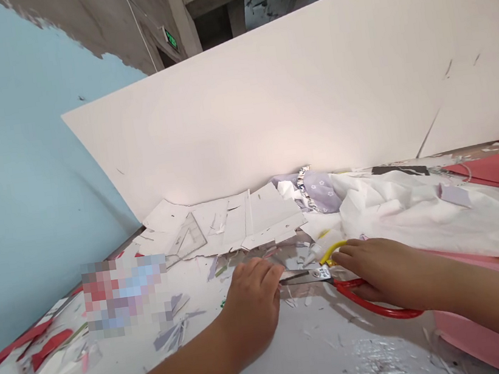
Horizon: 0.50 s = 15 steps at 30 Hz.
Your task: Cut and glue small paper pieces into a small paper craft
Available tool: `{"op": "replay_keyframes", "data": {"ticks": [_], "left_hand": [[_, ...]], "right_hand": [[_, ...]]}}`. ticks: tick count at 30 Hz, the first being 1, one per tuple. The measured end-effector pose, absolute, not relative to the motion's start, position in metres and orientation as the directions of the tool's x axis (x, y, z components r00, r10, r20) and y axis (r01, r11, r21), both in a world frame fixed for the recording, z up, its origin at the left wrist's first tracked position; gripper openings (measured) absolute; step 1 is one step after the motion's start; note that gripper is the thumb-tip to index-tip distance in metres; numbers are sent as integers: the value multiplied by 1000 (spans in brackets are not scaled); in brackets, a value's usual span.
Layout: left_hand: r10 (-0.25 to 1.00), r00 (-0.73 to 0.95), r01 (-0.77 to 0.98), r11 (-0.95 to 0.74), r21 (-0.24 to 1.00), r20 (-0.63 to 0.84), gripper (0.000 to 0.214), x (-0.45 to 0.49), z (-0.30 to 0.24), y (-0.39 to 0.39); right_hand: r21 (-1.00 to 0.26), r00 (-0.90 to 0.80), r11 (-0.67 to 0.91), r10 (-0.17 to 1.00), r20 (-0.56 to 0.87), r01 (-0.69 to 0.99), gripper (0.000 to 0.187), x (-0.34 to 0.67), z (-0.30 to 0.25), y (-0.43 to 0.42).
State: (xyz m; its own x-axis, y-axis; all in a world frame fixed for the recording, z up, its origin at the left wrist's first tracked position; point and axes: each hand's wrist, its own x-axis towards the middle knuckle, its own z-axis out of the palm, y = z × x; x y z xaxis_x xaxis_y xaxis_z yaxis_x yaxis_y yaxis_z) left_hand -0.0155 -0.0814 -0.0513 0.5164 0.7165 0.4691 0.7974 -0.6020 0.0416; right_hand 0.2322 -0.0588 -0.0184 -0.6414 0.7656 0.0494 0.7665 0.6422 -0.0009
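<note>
A pair of scissors (314,274) with metal blades and a red handle loop lies low over the white table (308,351), its blades pointing left. My right hand (377,268) is closed on its handles. A curved yellow piece (332,253) shows beside the pivot; I cannot tell whether it is the second handle. At the blade tips is my left hand (255,293), its fingers curled and the back of the hand towards me. Whatever the left fingers pinch is hidden behind them.
Behind my hands lie white card pieces (273,211), a clear set square (189,235) and crumpled white cloth (386,212). Pink sheets (480,334) are under my right arm. Paper scraps (174,332) litter the left. A tall white board (266,105) stands at the back.
</note>
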Motion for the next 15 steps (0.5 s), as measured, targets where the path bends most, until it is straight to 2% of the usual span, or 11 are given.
{"op": "replay_keyframes", "data": {"ticks": [4,7,12,15], "left_hand": [[617,514,764,-645,9,595,32,-18,-50,-82],[639,426,800,-597,63,640,35,-21,-51,-78],[716,391,813,-563,148,579,33,-23,-54,-72],[708,453,791,-599,122,541,31,-20,-54,-72]], "right_hand": [[-107,-578,573,815,-24,812,13,249,-21,-69],[-167,-547,532,835,-59,830,16,260,-16,-80],[-123,-422,410,901,-102,904,21,273,-13,-98],[-109,-324,316,944,-69,943,22,285,-17,-103]]}}
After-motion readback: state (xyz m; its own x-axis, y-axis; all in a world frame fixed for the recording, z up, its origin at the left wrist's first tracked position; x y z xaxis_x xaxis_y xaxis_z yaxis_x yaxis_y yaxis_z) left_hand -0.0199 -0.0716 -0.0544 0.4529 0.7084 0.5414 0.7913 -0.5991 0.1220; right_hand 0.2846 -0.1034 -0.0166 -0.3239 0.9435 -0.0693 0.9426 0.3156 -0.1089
